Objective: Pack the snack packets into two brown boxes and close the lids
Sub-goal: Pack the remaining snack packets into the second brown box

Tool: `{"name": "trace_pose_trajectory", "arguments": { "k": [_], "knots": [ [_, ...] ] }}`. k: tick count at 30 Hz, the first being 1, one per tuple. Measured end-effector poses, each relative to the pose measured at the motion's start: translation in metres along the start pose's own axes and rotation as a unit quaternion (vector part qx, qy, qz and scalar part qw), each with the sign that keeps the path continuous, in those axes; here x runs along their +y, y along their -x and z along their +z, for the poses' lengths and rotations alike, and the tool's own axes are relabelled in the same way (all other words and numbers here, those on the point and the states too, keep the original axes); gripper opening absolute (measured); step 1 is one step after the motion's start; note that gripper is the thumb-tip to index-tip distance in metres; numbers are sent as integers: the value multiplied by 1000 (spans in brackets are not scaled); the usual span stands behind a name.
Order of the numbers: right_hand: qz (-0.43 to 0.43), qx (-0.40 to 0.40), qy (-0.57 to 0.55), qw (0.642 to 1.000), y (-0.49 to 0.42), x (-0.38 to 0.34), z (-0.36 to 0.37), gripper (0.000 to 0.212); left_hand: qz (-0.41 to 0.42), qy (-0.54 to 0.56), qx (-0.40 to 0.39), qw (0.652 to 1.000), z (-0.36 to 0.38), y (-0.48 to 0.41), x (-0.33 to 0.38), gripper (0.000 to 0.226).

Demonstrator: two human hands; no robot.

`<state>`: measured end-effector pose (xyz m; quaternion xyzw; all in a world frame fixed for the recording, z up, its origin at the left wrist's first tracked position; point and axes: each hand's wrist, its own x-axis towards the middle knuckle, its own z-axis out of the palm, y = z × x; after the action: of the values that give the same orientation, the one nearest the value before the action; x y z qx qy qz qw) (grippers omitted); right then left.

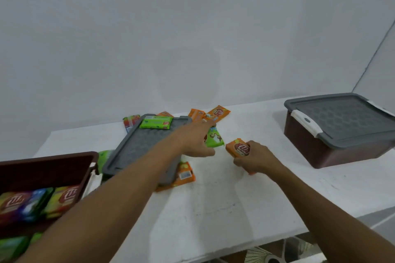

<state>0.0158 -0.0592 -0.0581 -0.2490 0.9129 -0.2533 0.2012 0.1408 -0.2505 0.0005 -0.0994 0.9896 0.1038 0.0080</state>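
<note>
On the white, faintly speckled counter [213,209], a closed brown box [333,151] of smooth plastic is seen at the right. It is capped by a grey lid [342,117] embossed with a honeycomb pattern and fastened by a white latch [305,123]. At the near left an open brown box [42,168] is partly filled with glossy packets [32,203] in red, blue, yellow and green. Between the boxes a loose lid [145,143], grey, rectangular and likewise honeycombed, is laid over some wrappers, and a flat green packet [155,123] is rested on its far end. Crinkled orange packets [218,112] are scattered behind it, and a barcoded orange packet [184,175] is caught under its near corner. The left hand [196,141] is stretched forward over a green wrapper [215,140], fingers extended and thumb spread; whether anything is touched cannot be told. The right hand [258,159] is curled round a small orange packet [238,148], held mid-counter beside the green wrapper.
</note>
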Motion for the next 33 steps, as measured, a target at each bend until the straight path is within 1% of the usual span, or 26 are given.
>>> {"name": "trace_pose_trajectory", "arguments": {
  "k": [1,3,5,8,12,14,16,17,19,21,23,24,26,27,29,31,33],
  "knots": [
    [-12,-15,-33,999,3,-19,8,65,-8,18,6,1000,-13,19,-17,88],
    [-28,-44,-88,995,10,-36,3,60,0,27,11,1000,-31,37,-28,80],
    [-67,-76,-105,989,22,-71,10,54,-4,23,9,1000,-50,70,-54,76],
    [-140,-82,-120,979,50,-130,22,45,-26,41,12,999,-71,127,-95,71],
    [-222,-95,-126,962,88,-213,53,53,-68,68,3,995,-84,203,-156,42],
    [-263,-83,-85,957,104,-247,73,47,-86,68,-4,994,-85,232,-183,35],
    [-328,-76,-16,941,119,-281,100,35,-103,68,-24,992,-83,261,-213,30],
    [-354,-78,17,932,127,-296,112,33,-112,76,-37,990,-80,274,-227,27],
    [-380,-110,70,916,138,-320,134,30,-126,91,-61,986,-74,296,-248,22],
    [-389,-140,154,897,146,-336,156,26,-139,109,-85,981,-61,311,-262,18],
    [-385,-136,267,873,151,-348,180,24,-141,132,-122,974,-46,322,-271,17],
    [-377,-147,309,861,154,-351,191,24,-134,133,-147,971,-39,326,-274,17],
    [-361,-205,351,839,159,-352,212,29,-112,110,-183,971,-31,331,-279,15],
    [-356,-222,364,832,160,-350,219,29,-99,97,-187,972,-30,333,-280,12],
    [-362,-195,396,821,161,-344,228,26,-78,80,-198,974,-32,338,-284,10],
    [-377,-166,417,810,162,-337,230,25,-61,57,-220,972,-34,342,-286,19],
    [-397,-166,429,794,162,-335,229,27,-58,47,-245,967,-33,346,-287,22]
  ]
}}
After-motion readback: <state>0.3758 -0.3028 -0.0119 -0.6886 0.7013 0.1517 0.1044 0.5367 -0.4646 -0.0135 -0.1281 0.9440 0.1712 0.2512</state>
